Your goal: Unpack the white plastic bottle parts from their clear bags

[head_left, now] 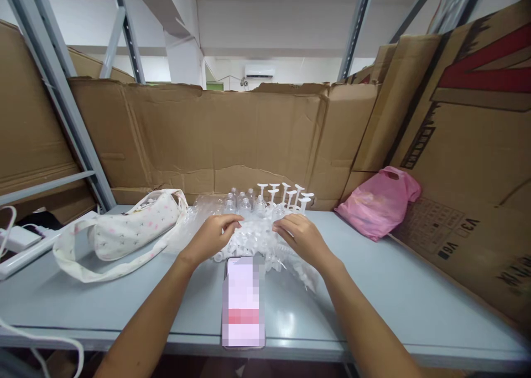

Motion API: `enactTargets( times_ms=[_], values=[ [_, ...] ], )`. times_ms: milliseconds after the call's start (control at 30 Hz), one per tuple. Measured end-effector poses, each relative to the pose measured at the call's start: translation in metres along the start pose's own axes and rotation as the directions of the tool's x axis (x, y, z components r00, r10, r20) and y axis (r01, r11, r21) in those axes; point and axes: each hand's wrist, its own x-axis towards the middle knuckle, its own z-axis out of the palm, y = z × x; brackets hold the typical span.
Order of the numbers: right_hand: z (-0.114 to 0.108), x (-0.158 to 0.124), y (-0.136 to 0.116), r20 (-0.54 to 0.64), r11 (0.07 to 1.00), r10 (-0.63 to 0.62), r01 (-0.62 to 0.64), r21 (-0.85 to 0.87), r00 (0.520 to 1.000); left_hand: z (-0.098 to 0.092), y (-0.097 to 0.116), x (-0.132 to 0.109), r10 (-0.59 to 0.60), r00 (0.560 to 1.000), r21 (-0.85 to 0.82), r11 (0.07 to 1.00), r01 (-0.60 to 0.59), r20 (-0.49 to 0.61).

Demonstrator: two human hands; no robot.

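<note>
Over the left side of a heap of small white plastic parts (249, 237) is my left hand (213, 234), its thumb and index finger slightly apart with nothing visible between them. My right hand (301, 235) is at the heap's right side, fingers curled towards the thumb; whatever its fingertips pinch, if anything, is too small to make out. The heap lies on and partly under a crinkled clear plastic bag (305, 273). Just behind stand several small clear bottles (244, 203) and, to their right, several with white T-shaped tops (286, 192). A phone (244, 303) lies in front of the heap.
A white patterned cloth bag (133, 228) with a loose strap lies left on the grey shelf (373, 289). At the right, a pink plastic bag (375, 203) leans against a large carton (468, 162). Cardboard (232, 129) walls the back. A power strip (37, 250) with cables is far left.
</note>
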Motion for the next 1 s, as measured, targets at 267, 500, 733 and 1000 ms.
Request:
enactTargets(
  times_ms=[267, 500, 733, 1000],
  values=[
    [0.003, 0.0, -0.014, 0.141, 0.999, -0.01, 0.004, 0.041, 0.99, 0.004, -0.011, 0.004, -0.176, 0.983, -0.291, 0.944, 0.155, -0.047],
    [0.001, 0.001, -0.017, 0.184, 0.998, 0.028, -0.038, 0.051, 0.983, 0.005, -0.001, 0.001, -0.084, 0.995, -0.427, 0.899, 0.097, 0.051],
    [0.003, 0.0, -0.016, 0.208, 0.998, 0.002, -0.015, 0.063, 0.978, 0.0, -0.001, 0.0, -0.042, 0.929, -0.277, 0.949, 0.153, 0.367],
    [0.005, 0.0, -0.017, 0.2, 0.993, -0.07, 0.05, 0.104, 0.977, 0.006, 0.005, 0.0, -0.089, 0.901, -0.119, 0.981, 0.153, 0.424]
  ],
)
